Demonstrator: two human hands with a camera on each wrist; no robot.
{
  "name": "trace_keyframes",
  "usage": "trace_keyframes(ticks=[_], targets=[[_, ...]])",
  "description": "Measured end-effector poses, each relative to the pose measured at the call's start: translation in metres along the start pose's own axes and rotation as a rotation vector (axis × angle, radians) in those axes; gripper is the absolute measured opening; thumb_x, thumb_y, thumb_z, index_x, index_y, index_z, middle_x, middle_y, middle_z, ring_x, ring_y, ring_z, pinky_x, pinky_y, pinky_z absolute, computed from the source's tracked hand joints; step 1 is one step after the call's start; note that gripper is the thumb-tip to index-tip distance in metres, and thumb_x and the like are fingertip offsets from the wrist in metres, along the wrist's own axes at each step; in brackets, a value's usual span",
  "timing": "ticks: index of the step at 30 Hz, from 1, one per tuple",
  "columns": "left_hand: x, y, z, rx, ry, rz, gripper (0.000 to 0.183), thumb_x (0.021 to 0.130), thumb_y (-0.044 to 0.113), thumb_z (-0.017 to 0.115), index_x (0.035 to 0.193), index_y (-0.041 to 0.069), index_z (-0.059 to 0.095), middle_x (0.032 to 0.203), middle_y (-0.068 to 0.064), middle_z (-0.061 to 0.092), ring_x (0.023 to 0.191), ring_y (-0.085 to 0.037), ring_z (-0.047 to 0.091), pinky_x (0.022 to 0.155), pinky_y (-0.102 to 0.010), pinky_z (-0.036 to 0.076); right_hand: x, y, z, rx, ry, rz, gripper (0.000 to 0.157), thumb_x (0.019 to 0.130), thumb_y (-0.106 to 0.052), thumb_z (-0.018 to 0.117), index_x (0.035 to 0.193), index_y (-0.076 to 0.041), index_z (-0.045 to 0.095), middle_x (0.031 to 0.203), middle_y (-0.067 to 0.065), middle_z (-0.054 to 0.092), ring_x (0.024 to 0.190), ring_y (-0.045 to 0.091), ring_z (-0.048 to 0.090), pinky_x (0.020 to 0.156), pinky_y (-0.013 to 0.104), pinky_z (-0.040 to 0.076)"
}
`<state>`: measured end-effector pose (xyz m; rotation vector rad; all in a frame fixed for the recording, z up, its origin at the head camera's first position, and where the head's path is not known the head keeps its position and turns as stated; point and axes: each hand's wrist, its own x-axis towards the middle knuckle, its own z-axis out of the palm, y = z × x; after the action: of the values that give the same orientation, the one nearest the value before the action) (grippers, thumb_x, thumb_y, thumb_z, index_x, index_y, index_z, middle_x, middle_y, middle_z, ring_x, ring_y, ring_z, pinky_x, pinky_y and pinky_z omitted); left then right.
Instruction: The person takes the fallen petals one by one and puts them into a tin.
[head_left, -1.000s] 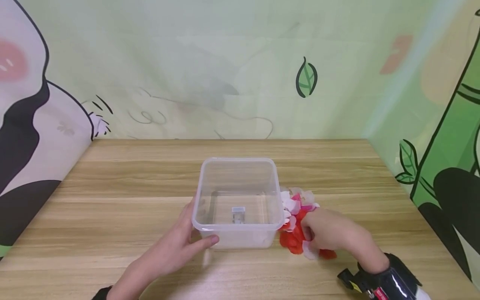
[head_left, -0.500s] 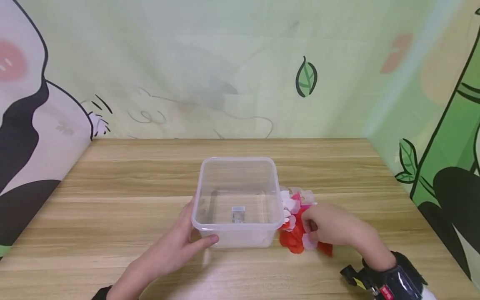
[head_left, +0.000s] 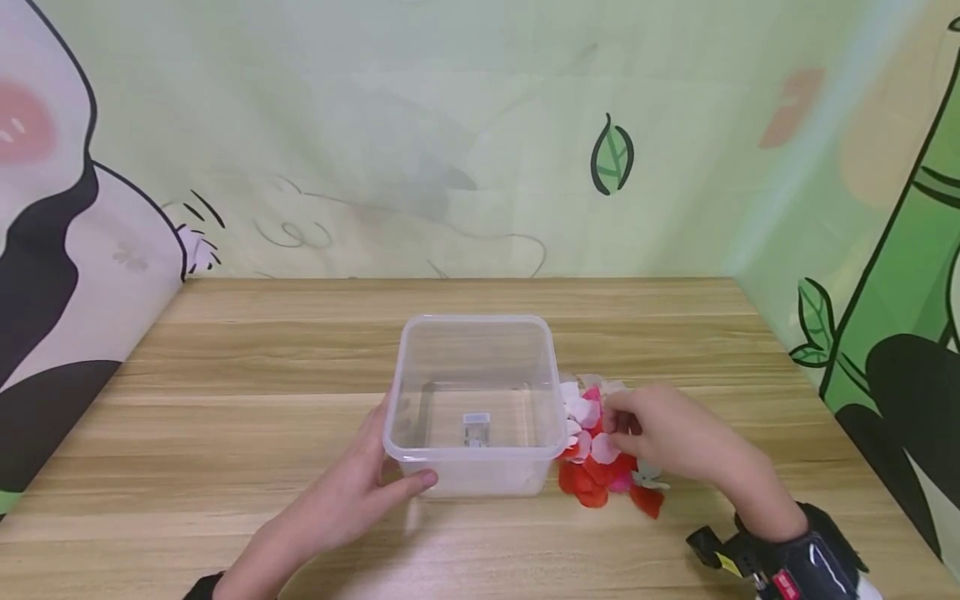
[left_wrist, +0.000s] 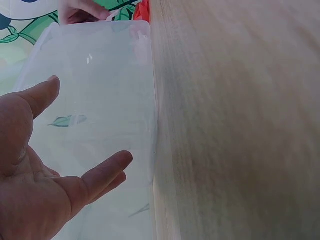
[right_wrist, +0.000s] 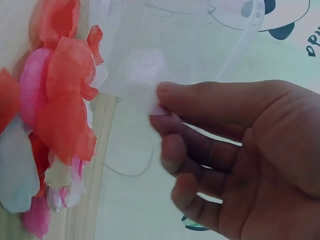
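Observation:
A clear plastic container (head_left: 480, 475), lidless, stands on the table. My left hand (head_left: 352, 487) is at its left side, thumb against the front wall. In the left wrist view its thumb and fingers (left_wrist: 107, 175) are spread and nearly straight along the wall. Right of the container, my right hand (head_left: 686, 433) pinches a pale pink petal (head_left: 604, 449) between thumb and forefinger, raised over a heap of artificial petals (head_left: 587, 483) in red, pink and white. In the right wrist view the other fingers (right_wrist: 185, 190) curl loosely below the pinch.
The wood-grain table (head_left: 300, 333) runs back to a printed cloth backdrop (head_left: 450, 167) with cartoon leaves and bamboo. The petal heap lies close against the container's right wall. A small pale label-like patch (head_left: 477, 429) shows through the container's bottom.
My right hand has drawn back and up from the petals, slightly to the right, now with a pale pink petal in its pinch. The left hand and container have stayed put.

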<state>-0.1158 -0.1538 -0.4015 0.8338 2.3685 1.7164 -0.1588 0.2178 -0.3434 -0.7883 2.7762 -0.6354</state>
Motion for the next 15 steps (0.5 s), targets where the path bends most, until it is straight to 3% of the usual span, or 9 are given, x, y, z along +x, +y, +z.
trace_keyframes(ticks=[8, 15], targets=[[0.0002, -0.0007, 0.0007, -0.01, -0.003, 0.003, 0.11, 0.094, 0.005, 0.074, 0.165, 0.036, -0.003, 0.154, -0.013, 0.028, 0.121, -0.039, 0.057, 0.092, -0.037, 0.057, 0.0004, -0.0045, -0.0019, 0.068, 0.206, -0.008, 0.014, 0.088, -0.006, 0.079, 0.087, -0.016, 0.071, 0.073, -0.009, 0.059, 0.069, 0.013, 0.055, 0.056, 0.027, 0.05], [0.0022, -0.0032, 0.0019, -0.023, -0.004, 0.041, 0.112, 0.092, -0.003, 0.073, 0.166, 0.033, -0.003, 0.155, -0.015, 0.027, 0.121, -0.04, 0.056, 0.092, -0.038, 0.057, 0.0, -0.0101, -0.0029, 0.057, 0.366, -0.032, 0.011, 0.088, -0.008, 0.082, 0.092, -0.015, 0.075, 0.078, -0.009, 0.063, 0.07, 0.012, 0.055, 0.054, 0.027, 0.047]])
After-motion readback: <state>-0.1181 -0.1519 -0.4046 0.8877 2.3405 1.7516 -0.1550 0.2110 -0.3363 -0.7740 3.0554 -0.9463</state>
